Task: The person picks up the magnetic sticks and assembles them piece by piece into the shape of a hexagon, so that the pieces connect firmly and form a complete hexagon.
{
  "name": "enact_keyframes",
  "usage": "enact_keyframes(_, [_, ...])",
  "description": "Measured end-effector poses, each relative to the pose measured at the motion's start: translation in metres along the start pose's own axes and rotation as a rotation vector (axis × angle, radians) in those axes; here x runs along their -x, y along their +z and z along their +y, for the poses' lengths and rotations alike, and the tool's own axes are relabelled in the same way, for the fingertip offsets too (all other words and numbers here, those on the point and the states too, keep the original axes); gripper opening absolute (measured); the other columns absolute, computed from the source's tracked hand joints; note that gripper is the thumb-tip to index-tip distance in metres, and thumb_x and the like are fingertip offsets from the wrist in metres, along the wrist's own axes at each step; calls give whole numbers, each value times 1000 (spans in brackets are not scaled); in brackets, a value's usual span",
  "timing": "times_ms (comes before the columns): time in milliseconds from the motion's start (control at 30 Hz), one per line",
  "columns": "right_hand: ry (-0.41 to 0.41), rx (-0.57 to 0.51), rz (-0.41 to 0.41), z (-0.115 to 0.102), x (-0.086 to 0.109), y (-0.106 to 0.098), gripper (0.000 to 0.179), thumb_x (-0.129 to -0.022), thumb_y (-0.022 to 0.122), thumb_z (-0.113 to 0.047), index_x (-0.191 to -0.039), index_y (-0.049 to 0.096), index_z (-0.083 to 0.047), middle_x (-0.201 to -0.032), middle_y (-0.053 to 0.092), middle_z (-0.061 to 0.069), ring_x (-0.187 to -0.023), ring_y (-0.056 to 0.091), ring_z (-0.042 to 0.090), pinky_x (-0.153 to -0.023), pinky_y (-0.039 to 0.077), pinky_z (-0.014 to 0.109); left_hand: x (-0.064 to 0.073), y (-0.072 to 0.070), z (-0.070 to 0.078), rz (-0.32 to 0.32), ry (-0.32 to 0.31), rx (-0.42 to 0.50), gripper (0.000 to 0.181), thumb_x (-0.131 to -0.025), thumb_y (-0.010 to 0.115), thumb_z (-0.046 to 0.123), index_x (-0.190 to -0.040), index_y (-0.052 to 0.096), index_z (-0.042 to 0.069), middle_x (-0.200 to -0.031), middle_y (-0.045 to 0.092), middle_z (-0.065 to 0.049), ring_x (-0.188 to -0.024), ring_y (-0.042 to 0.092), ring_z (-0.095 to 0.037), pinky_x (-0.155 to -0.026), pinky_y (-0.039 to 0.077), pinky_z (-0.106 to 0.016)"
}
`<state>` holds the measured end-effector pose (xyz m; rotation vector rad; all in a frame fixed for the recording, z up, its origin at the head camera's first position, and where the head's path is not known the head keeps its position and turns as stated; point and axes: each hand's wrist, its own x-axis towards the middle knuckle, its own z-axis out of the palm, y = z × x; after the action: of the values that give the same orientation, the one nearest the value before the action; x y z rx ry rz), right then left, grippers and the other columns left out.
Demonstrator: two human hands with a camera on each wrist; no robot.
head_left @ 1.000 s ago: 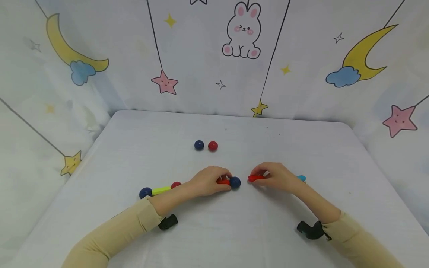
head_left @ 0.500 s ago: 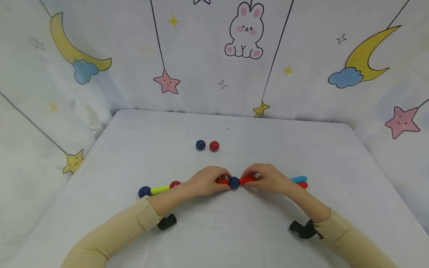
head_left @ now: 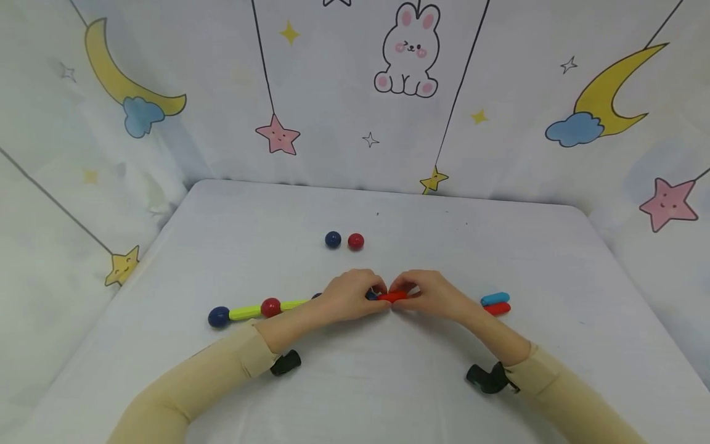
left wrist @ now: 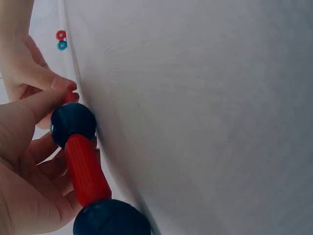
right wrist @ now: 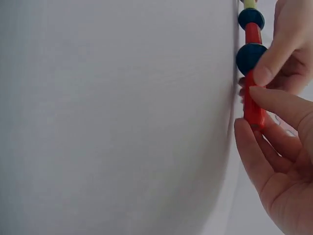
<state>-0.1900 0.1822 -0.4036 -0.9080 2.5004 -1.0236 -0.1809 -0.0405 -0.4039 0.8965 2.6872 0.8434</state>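
My left hand [head_left: 352, 296] and right hand [head_left: 431, 296] are both pinching the end red rod [head_left: 393, 297]; if I'm tugging unevenly, I'm probably popping it off that blue ball [right wrist: 251, 57].

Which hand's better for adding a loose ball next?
Likely the right hand: it pinches the red rod near its free end, while the left hand holds the other end, at the blue ball.
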Motion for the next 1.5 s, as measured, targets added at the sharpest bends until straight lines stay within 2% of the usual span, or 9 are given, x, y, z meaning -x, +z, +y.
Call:
enact_keyframes(100, [29, 3, -68, -1, -7, -7, 25, -87, 74, -19, -109, 67, -10, -101, 66, -3, -93, 61, 15, -81, 54, 29, 0, 1, -1, -12, 2, -15, 23, -89, 72, 30, -106, 73, 13, -90, 64, 4, -80, 53, -11, -67, 45, -24])
enact_keyframes(200, [42, 22, -83, 0, -22, -18, 26, -90, 71, -22, -112, 67, -9, -103, 67, -2, -93, 62, 16, -84, 53, 32, 3, -1, -1, -15, 5, -18, 23, -89, 72, 28, -106, 73, 13, -91, 64, 4, -81, 54, -12, -69, 45, -26])
enact_keyframes(433, [126, 24, 112, 5, -78, -20, 38, -91, 70, -21, -125, 61, -6, -115, 64, 9, -105, 59, 26, -84, 53, 37, 4, -2, -3, -13, 15, -23, 21, -89, 72, 27, -106, 72, 14, -90, 64, 5, -81, 54, -12, -71, 45, -26])
enact_keyframes(633, [167, 76, 132, 3, -114, -7, 52, -86, 76, -24, -131, 55, -6, -118, 62, 11, -103, 61, 24, -83, 53, 33, 2, -2, -6, -7, 44, -19, 19, -88, 73, 25, -104, 73, 13, -88, 66, 5, -79, 54, -13, -71, 44, -26])
enact_keyframes(867, [215, 181, 140, -3, -131, 4, 49, -85, 76, -33, -122, 60, -5, -111, 64, 9, -95, 59, 22, -75, 52, 28, 2, -2, -7, -7, 30, -10, 19, -88, 73, 25, -103, 73, 13, -86, 66, 5, -76, 54, -11, -68, 43, -26])
enact_keyframes(1000, [219, 168, 168, -2, -129, 5, 43, -86, 76, -31, -118, 63, -6, -110, 65, 9, -95, 59, 22, -76, 52, 28, 2, -1, -8, -4, 22, -19, 18, -88, 74, 26, -102, 73, 14, -84, 65, 7, -74, 53, -11, -66, 42, -25])
enact_keyframes(1133, [225, 133, 160, 3, -114, -1, 40, -86, 76, -27, -118, 64, -7, -113, 64, 8, -99, 59, 22, -79, 52, 30, 3, 1, -7, -8, 19, -27, 19, -89, 73, 27, -102, 72, 14, -84, 65, 7, -76, 53, -11, -67, 42, -25])
enact_keyframes(1267, [230, 83, 130, 8, -90, -10, 40, -86, 76, -24, -121, 64, -9, -117, 63, 9, -104, 59, 24, -83, 53, 34, 4, 1, -7, -6, 12, -36, 20, -89, 72, 29, -103, 72, 15, -86, 65, 7, -77, 53, -11, -68, 42, -26])
enact_keyframes(1500, [156, 28, 64, 16, -38, -22, 40, -86, 74, -17, -124, 63, -8, -119, 63, 10, -107, 60, 27, -85, 53, 37, 4, 0, -7, -7, -8, -40, 22, -89, 72, 31, -105, 72, 15, -92, 68, 6, -78, 53, -11, -69, 43, -26])
